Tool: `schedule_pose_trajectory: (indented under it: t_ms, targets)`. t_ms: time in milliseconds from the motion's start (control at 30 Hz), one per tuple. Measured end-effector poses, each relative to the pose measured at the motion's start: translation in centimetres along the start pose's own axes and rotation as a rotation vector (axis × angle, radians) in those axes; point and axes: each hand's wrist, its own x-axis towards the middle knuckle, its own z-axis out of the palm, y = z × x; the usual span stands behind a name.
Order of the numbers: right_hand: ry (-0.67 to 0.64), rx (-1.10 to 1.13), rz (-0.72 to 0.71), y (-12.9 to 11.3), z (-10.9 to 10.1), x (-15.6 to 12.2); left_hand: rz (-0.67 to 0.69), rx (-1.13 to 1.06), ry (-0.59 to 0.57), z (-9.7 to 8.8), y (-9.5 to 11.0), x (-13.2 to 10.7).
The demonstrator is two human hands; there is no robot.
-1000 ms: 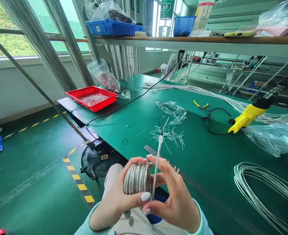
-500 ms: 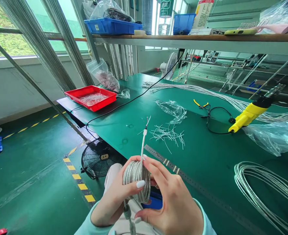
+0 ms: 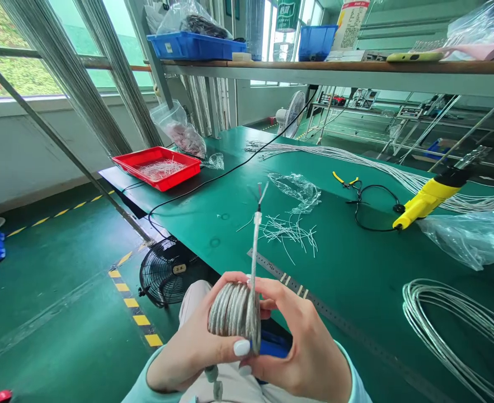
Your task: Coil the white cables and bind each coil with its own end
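My left hand (image 3: 192, 347) is wrapped round a tight coil of silvery braided cable (image 3: 232, 308), thumb across its front. My right hand (image 3: 305, 347) closes on the same coil from the right, fingers over its top. The cable's free end (image 3: 255, 224) sticks straight up from the coil, with stripped wires showing at its tip. A connector end hangs below the coil near my lap. Something blue (image 3: 272, 348) shows between my hands under the coil.
Green workbench (image 3: 356, 268) ahead holds cut wire scraps (image 3: 291, 230), a steel ruler (image 3: 314, 305), yellow pliers (image 3: 343, 180), a yellow heat tool (image 3: 429, 197), plastic bags, a loose cable coil (image 3: 452, 324) and a red tray (image 3: 158, 166). A floor fan (image 3: 166, 268) stands at the left.
The cable's free end has swung from leaning right, to left, then upright. My right hand's fingers have shifted lower round the coil.
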Motion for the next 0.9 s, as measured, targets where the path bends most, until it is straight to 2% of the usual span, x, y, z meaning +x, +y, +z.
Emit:
schedule_pose_trajectory:
  t_ms: [100, 200, 300, 533, 633, 800, 900]
  targets:
    - [0.001, 0.01, -0.025, -0.1, 0.0, 0.1, 0.028, 0.035, 0.032, 0.4, 0.2, 0.0]
    - [0.001, -0.09, -0.003, -0.1, 0.6, 0.1, 0.081, 0.069, 0.141, 1.2, 0.3, -0.1]
    - [0.031, -0.149, 0.015, 0.0, 1.2, 0.0, 0.069, 0.11, 0.217, 1.6, 0.2, -0.1]
    - [0.055, -0.059, -0.038, -0.2, 0.6, 0.4, 0.091, 0.12, 0.068, 0.9, -0.4, 0.1]
    - [0.076, -0.072, -0.045, -0.2, 0.5, 0.4, 0.081, 0.18, 0.108, 1.0, -0.3, 0.1]
    - [0.04, -0.098, -0.047, 0.1, 0.8, 0.3, 0.063, 0.188, 0.255, 1.9, -0.2, -0.1]
    - [0.025, -0.059, -0.034, 0.1, 0.7, 0.1, 0.069, 0.157, 0.209, 2.1, -0.3, -0.2]
